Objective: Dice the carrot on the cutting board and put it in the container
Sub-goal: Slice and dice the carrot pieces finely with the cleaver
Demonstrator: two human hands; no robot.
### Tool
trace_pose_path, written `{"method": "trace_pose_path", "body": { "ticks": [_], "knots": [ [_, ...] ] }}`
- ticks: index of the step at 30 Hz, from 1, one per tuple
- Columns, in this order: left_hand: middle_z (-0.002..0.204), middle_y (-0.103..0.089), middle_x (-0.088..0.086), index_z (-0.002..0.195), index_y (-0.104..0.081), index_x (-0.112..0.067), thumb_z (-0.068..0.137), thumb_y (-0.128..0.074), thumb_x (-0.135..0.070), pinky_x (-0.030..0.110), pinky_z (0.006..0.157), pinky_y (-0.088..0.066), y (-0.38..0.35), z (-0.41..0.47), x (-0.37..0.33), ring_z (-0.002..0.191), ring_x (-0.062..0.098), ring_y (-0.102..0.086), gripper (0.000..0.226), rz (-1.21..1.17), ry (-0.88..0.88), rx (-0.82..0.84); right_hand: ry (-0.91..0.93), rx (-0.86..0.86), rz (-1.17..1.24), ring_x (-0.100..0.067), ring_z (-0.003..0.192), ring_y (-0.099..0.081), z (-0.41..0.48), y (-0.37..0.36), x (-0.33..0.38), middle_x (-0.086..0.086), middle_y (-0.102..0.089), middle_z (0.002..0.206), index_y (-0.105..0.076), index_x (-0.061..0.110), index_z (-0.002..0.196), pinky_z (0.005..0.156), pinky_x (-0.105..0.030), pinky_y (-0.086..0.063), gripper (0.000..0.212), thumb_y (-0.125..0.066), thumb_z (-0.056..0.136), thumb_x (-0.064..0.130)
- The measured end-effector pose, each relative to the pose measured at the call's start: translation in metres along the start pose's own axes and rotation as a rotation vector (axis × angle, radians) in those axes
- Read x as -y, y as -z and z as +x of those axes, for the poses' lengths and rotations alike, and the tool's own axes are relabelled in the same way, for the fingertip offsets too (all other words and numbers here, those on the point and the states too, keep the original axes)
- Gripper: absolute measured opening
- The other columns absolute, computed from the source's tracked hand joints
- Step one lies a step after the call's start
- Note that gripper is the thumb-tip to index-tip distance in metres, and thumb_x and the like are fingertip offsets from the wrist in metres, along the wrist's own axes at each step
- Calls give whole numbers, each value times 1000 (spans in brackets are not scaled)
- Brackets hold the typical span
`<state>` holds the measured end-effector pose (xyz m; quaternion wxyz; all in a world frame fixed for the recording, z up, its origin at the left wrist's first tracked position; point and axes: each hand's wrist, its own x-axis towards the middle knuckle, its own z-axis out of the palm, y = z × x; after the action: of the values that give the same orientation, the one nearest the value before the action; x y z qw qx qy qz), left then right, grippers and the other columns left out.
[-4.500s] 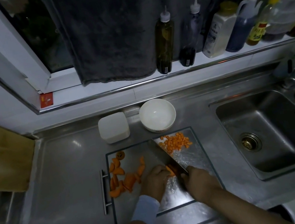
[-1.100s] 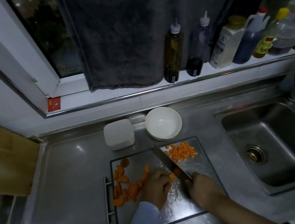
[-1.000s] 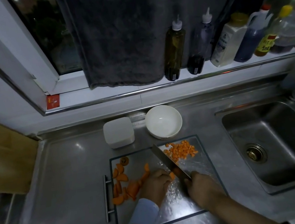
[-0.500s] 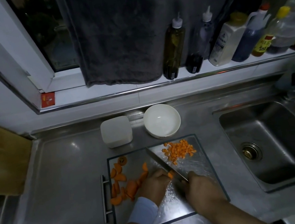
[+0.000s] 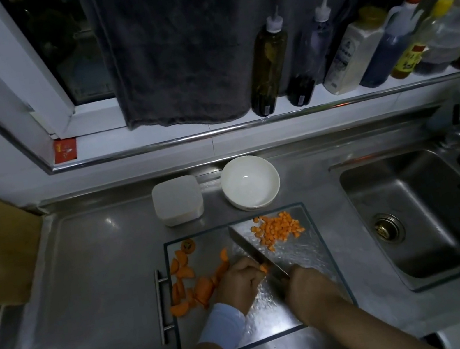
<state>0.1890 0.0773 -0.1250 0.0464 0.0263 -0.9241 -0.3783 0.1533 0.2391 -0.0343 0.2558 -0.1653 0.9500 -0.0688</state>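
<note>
1. Location. The carrot lies on the glass cutting board (image 5: pixel 308 259) in 3 groups: diced carrot (image 5: pixel 278 229) at the far right corner, carrot slices (image 5: pixel 196 285) along the left side, and 1 small carrot piece (image 5: pixel 264 268) under the blade.
2. Hands. The left hand (image 5: pixel 241 283) curls its fingertips over the carrot piece and pins it to the board. The right hand (image 5: pixel 306 284) wraps around the handle of the knife (image 5: pixel 254 250); the blade stands against the left knuckles.
3. Handling. Carrot is stiff and light. It likely resists the edge, then splits abruptly. The glass surface appears wet and textured, so a cut piece probably slides. Hold each slice flat side down, fingertips tucked back from the blade.
4. Transfer. The dice are small and loose. Gather them against the flat of the blade instead of pinching single cubes.
5. Receptacles. A square white container (image 5: pixel 177 200), lid apparently on, and a white bowl (image 5: pixel 250 181) stand just beyond the board's far edge.
</note>
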Motion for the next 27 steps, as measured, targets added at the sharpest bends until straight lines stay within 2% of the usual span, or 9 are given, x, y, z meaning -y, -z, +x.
{"method": "trace_pose_path", "body": {
  "ticks": [3, 6, 10, 12, 14, 15, 20, 23, 27],
  "knots": [
    [86, -67, -5, 74, -75, -16, 77, -68, -14, 3, 94, -32, -2, 1, 1, 77, 5, -61, 9, -41, 12, -5, -7, 29, 76, -20, 109, -63, 12, -4, 5, -7, -66, 117, -58, 14, 118, 92, -27, -48, 34, -43, 100, 38],
    [88, -67, -6, 77, -75, -16, 79, -67, -15, 14, 92, -42, -3, 1, 3, 78, 4, -61, 9, -62, 43, 3, -33, 37, 184, -21, 103, -65, 21, -3, 12, -7, -69, 110, -60, 15, 114, 88, -30, -51, 33, -47, 98, 41],
    [78, -67, -5, 68, -74, -16, 68, -73, -7, 0, 98, -18, -2, 2, -2, 70, 3, -61, 9, 7, -64, -35, -34, 45, 247, -23, 100, -65, 22, 2, 16, -7, -69, 108, -60, 16, 111, 88, -36, -52, 28, -46, 99, 38],
    [77, -66, -5, 67, -74, -17, 70, -71, -8, 4, 94, -27, -4, 1, 0, 69, 4, -61, 10, 8, -77, -55, -24, 27, 243, -24, 102, -65, 16, 4, 16, -7, -69, 109, -60, 17, 112, 87, -34, -51, 29, -45, 100, 38],
    [77, -63, -3, 68, -73, -17, 75, -68, -10, 16, 78, -46, -6, -3, 5, 67, 7, -60, 11, -19, -43, -50, -20, 2, 239, -24, 104, -64, 7, 6, 15, -6, -69, 111, -58, 18, 116, 86, -31, -49, 30, -44, 100, 39],
    [77, -63, -3, 69, -72, -17, 78, -64, -13, 21, 73, -48, -7, -3, 6, 67, 7, -59, 13, -8, -40, -58, -21, -17, 236, -24, 105, -64, 3, 5, 14, -5, -68, 111, -58, 19, 117, 86, -30, -48, 31, -43, 100, 41],
    [80, -64, -6, 74, -75, -19, 84, -52, -23, 17, 82, -43, -8, -6, 8, 70, 5, -60, 26, 45, -59, -96, -42, -50, 180, -22, 104, -64, -20, 4, 6, -4, -68, 110, -55, 18, 115, 85, -30, -48, 35, -40, 100, 46],
    [83, -65, -6, 77, -75, -20, 81, -59, -15, 20, 77, -50, -9, -6, 9, 72, 6, -61, 18, 47, -37, -82, -42, -38, 157, -24, 104, -64, -25, 4, 1, -5, -68, 109, -54, 17, 111, 83, -30, -47, 33, -40, 100, 45],
    [74, -64, -7, 69, -75, -21, 70, -69, -6, 14, 86, -35, -7, -3, 5, 65, 5, -59, 16, 67, -64, -95, -34, -42, 143, -24, 104, -64, -25, 3, -1, -6, -69, 108, -55, 17, 110, 84, -30, -48, 31, -42, 100, 43]
  ]
}}
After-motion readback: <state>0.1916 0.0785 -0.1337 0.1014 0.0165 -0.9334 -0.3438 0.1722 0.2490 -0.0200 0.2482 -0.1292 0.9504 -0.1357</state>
